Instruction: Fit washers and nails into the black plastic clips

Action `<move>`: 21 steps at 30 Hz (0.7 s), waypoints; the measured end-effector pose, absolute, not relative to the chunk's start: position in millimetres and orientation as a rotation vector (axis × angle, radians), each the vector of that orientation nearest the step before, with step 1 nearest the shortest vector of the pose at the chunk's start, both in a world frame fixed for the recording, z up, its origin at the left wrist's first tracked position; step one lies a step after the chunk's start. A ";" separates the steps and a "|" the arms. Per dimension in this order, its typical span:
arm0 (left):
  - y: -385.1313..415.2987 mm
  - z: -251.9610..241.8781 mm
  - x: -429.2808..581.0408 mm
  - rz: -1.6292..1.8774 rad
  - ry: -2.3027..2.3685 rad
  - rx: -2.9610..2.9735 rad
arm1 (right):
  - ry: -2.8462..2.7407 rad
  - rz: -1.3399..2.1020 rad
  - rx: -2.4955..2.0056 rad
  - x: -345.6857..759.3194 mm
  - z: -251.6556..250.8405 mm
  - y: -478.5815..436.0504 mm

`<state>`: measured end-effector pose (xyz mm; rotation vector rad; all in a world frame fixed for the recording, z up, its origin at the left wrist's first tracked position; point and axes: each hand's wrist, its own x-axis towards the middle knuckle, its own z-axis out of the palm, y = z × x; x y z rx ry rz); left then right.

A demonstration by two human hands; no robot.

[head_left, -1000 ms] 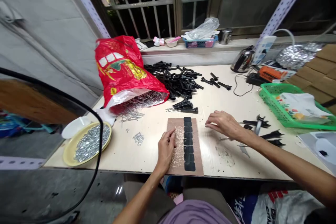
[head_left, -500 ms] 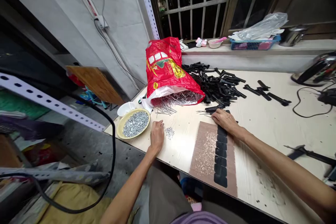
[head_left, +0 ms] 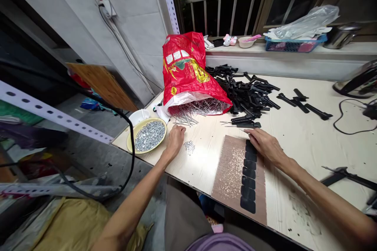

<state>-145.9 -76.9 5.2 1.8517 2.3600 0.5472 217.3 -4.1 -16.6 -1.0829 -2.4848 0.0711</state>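
Note:
My left hand [head_left: 176, 141] is closed, fingers curled, just below the metal pins [head_left: 185, 117] spilling from the red bag [head_left: 184, 70]. What it holds, if anything, is hidden. Beside it lie a small heap of tiny metal bits [head_left: 189, 147] and a yellow dish [head_left: 129, 141] full of silvery pieces. My right hand [head_left: 265, 145] is pinched at the top of the brown board [head_left: 220, 176]; a thin tip shows at its fingers, too small to name. Just above it lie black plastic parts with pins [head_left: 246, 124]. Flat black pieces [head_left: 248, 180] run down the board in an overlapping row.
A pile of black plastic parts [head_left: 249, 94] lies beside the bag, with several loose ones [head_left: 318, 111] to the right. An electric kettle [head_left: 357, 82] and its cord stand at far right. A blue basket [head_left: 290, 45] sits on the windowsill. A black cable [head_left: 132, 153] hangs at left.
My right hand has drawn back toward me and right, uncovering a black part with a pin. My left hand has moved slightly up toward the spilled pins. The view has shifted a little.

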 end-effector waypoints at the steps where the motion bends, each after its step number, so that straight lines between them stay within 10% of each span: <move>1: -83.9 5.8 -147.4 0.570 2.263 1.890 | -2.467 0.101 -1.074 219.2 -13.9 -9.5; 21: -144.7 -10.9 -124.9 0.449 1.943 2.278 | -2.379 0.424 -0.824 187.3 20.4 -84.2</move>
